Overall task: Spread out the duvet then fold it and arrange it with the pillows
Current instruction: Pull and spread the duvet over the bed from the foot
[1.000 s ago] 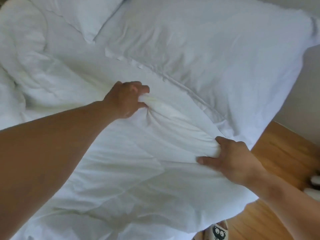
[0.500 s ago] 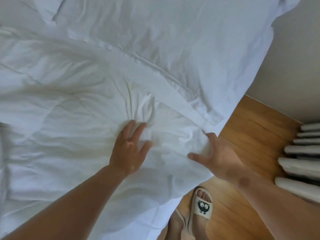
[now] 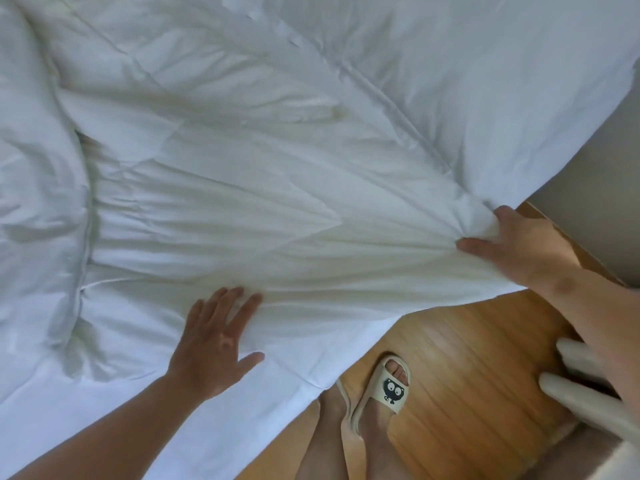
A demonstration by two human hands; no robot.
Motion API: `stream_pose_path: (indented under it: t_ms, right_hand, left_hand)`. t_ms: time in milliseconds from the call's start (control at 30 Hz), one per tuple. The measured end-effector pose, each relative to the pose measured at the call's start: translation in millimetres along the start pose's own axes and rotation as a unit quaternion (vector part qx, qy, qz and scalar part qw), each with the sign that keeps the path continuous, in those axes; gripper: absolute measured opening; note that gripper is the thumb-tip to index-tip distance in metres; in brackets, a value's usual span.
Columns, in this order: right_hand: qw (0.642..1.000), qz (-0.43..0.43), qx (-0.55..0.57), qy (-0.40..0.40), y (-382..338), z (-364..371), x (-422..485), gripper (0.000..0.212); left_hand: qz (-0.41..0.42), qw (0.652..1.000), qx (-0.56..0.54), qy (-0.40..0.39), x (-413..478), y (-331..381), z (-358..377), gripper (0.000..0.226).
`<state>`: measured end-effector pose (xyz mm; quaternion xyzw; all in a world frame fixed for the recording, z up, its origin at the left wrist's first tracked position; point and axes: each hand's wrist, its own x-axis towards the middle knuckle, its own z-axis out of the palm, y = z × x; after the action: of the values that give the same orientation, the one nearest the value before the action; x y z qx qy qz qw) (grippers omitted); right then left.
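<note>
The white duvet (image 3: 221, 188) lies crumpled over the bed and fills most of the view, with creases fanning out from its right corner. My right hand (image 3: 519, 247) is shut on that gathered corner at the bed's right edge and holds it taut. My left hand (image 3: 216, 344) lies flat on the duvet near the front edge, fingers spread, holding nothing. A white pillow (image 3: 485, 74) lies at the upper right, its seam running next to the duvet. A bunched roll of duvet (image 3: 38, 202) sits at the left.
Wooden floor (image 3: 467, 358) shows below the bed's edge at lower right. My foot in a cream slipper (image 3: 384, 386) with a cartoon face stands close to the bed. A grey wall (image 3: 588, 202) rises at right. Pale ribbed bars (image 3: 585, 386) stand at lower right.
My left hand let go of the bunch it was gripping and now lies flat and open. My right hand has pulled the duvet corner rightward, stretching the creases. The view has tipped down towards the floor.
</note>
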<state>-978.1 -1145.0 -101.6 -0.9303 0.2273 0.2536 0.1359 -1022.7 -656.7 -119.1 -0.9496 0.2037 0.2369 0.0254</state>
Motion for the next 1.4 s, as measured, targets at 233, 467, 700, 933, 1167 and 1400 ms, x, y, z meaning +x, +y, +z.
stream_pose_path:
  t_ms: [233,467,700,933,1167,1400]
  right_hand:
    - [0.938,-0.326,-0.032,0.109,-114,35,-79,0.062]
    - [0.876,-0.460,-0.091,-0.118,-240,136,-157,0.078]
    - [0.912,-0.392,-0.121,0.004,-270,189,-133,0.063]
    - [0.926,-0.364,-0.094,-0.044,-261,172,-149,0.030]
    - [0.901,-0.400,-0.113,-0.123,-202,212,-217,0.021]
    - [0.901,-0.389,-0.129,-0.144,-179,234,-234,0.036]
  left_hand:
    - [-0.126,0.990,0.024,0.056,-54,-68,16,0.099]
    - [-0.183,0.981,0.028,0.064,-73,-103,28,0.100]
    - [-0.137,0.989,0.056,0.018,-59,-151,52,0.058]
    - [-0.099,0.995,-0.001,0.018,-86,-135,41,0.043]
    - [-0.080,0.991,-0.062,-0.089,-190,-86,92,0.047]
    - [-0.108,0.983,-0.094,-0.118,-206,-49,110,0.023]
